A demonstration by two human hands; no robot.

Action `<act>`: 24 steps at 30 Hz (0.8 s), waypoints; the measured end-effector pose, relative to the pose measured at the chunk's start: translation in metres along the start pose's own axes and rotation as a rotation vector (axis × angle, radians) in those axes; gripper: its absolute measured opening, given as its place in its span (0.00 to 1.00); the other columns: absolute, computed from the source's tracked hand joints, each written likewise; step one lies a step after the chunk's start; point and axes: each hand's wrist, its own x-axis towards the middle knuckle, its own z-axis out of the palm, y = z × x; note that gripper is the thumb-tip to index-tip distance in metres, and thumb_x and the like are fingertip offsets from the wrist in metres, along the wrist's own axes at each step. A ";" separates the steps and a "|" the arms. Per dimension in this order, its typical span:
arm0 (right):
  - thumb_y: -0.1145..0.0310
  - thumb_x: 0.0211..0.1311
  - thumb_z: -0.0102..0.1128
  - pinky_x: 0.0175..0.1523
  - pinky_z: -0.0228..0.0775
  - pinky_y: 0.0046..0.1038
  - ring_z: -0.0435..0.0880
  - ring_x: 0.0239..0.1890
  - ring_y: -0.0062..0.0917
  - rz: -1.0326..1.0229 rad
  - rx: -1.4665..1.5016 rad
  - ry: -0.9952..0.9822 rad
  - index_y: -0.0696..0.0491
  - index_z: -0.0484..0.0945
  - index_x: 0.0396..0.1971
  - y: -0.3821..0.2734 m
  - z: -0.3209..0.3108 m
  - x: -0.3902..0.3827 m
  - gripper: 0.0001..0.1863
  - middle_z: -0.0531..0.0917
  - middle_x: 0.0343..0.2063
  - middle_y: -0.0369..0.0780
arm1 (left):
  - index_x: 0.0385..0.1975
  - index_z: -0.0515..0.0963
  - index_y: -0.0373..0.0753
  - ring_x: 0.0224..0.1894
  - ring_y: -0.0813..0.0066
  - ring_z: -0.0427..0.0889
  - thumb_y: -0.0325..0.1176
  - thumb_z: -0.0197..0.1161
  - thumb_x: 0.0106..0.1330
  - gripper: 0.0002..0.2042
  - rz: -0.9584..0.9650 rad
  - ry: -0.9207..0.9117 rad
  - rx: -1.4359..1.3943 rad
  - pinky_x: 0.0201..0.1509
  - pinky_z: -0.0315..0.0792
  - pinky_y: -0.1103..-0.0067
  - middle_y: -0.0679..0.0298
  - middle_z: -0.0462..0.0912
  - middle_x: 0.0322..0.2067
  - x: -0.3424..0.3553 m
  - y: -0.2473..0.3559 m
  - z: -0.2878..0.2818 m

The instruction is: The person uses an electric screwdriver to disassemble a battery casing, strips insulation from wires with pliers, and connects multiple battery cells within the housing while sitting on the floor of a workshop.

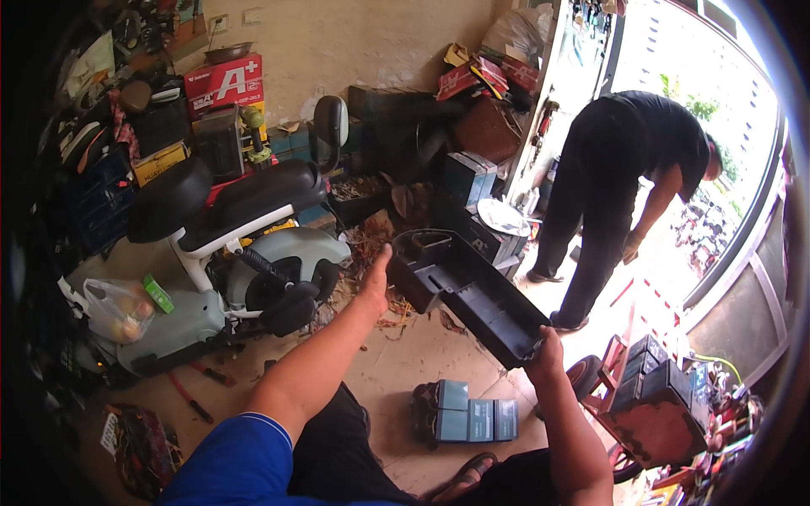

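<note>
Held out in front of me is a long black plastic battery case [489, 299], tilted, its open inside with low ribs facing up and a carry handle at the far left end. My left hand [378, 280] grips that handle end, thumb up and the other fingers hidden behind the wall. Round the near right corner my right hand [547, 356] is closed. Below the case, a row of blue-grey battery blocks [479, 419] stands on the tiled floor by my sandalled foot [472, 476].
A grey electric scooter [287, 244] stands at left, a bag of fruit [118, 310] on its footboard. Red-handled tools [192, 396] lie near it. At right is a red cart [654, 422] with batteries. A person in dark clothes [620, 160] bends over at the bright doorway.
</note>
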 end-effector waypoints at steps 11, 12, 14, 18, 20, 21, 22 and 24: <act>0.67 0.64 0.61 0.48 0.84 0.39 0.86 0.42 0.35 0.268 -0.107 0.149 0.56 0.77 0.47 -0.026 -0.013 -0.015 0.14 0.83 0.36 0.41 | 0.57 0.78 0.37 0.46 0.67 0.82 0.22 0.53 0.72 0.16 0.122 -0.157 -0.014 0.42 0.77 0.74 0.61 0.84 0.50 0.006 -0.006 0.004; 0.67 0.64 0.61 0.48 0.84 0.39 0.86 0.42 0.35 0.198 -0.176 0.089 0.57 0.76 0.48 -0.020 -0.038 0.003 0.15 0.84 0.37 0.42 | 0.56 0.78 0.37 0.43 0.68 0.82 0.21 0.53 0.71 0.16 0.112 -0.182 -0.017 0.39 0.77 0.76 0.61 0.84 0.47 0.012 -0.008 0.002; 0.68 0.65 0.60 0.49 0.85 0.38 0.87 0.43 0.36 0.205 -0.119 0.039 0.60 0.74 0.50 -0.019 -0.045 0.001 0.17 0.84 0.40 0.44 | 0.55 0.79 0.37 0.37 0.71 0.81 0.20 0.54 0.71 0.16 0.119 -0.168 0.019 0.35 0.76 0.79 0.63 0.83 0.41 0.019 -0.010 -0.008; 0.68 0.67 0.57 0.49 0.86 0.40 0.87 0.45 0.41 0.244 0.133 0.071 0.63 0.70 0.55 -0.033 0.011 -0.022 0.20 0.82 0.46 0.51 | 0.47 0.81 0.38 0.28 0.74 0.76 0.18 0.53 0.67 0.14 0.123 -0.036 0.111 0.28 0.73 0.81 0.67 0.80 0.31 0.051 0.001 -0.043; 0.67 0.67 0.58 0.53 0.83 0.41 0.85 0.49 0.41 0.273 0.154 0.076 0.61 0.69 0.57 -0.034 0.016 -0.022 0.23 0.82 0.49 0.50 | 0.43 0.80 0.38 0.28 0.72 0.77 0.19 0.52 0.66 0.12 -0.057 0.004 0.074 0.27 0.74 0.80 0.65 0.80 0.30 0.054 -0.010 -0.048; 0.67 0.67 0.58 0.56 0.81 0.41 0.84 0.51 0.41 0.289 0.163 0.083 0.61 0.70 0.57 -0.032 0.021 -0.024 0.22 0.81 0.49 0.50 | 0.43 0.80 0.38 0.28 0.71 0.78 0.19 0.52 0.65 0.12 -0.186 0.016 0.052 0.27 0.74 0.79 0.64 0.80 0.30 0.049 -0.017 -0.046; 0.68 0.68 0.57 0.60 0.78 0.41 0.82 0.54 0.40 0.225 0.117 0.060 0.61 0.70 0.57 -0.025 0.031 -0.025 0.21 0.81 0.51 0.50 | 0.42 0.80 0.37 0.29 0.70 0.79 0.21 0.52 0.66 0.11 -0.242 -0.030 0.004 0.28 0.75 0.76 0.63 0.82 0.30 0.044 -0.028 -0.039; 0.71 0.69 0.56 0.67 0.72 0.42 0.81 0.58 0.40 0.219 0.193 -0.014 0.62 0.71 0.58 -0.023 0.040 -0.025 0.20 0.81 0.53 0.50 | 0.45 0.82 0.35 0.34 0.66 0.81 0.28 0.55 0.69 0.10 -0.383 -0.271 -0.078 0.39 0.78 0.69 0.61 0.84 0.31 0.016 -0.048 -0.002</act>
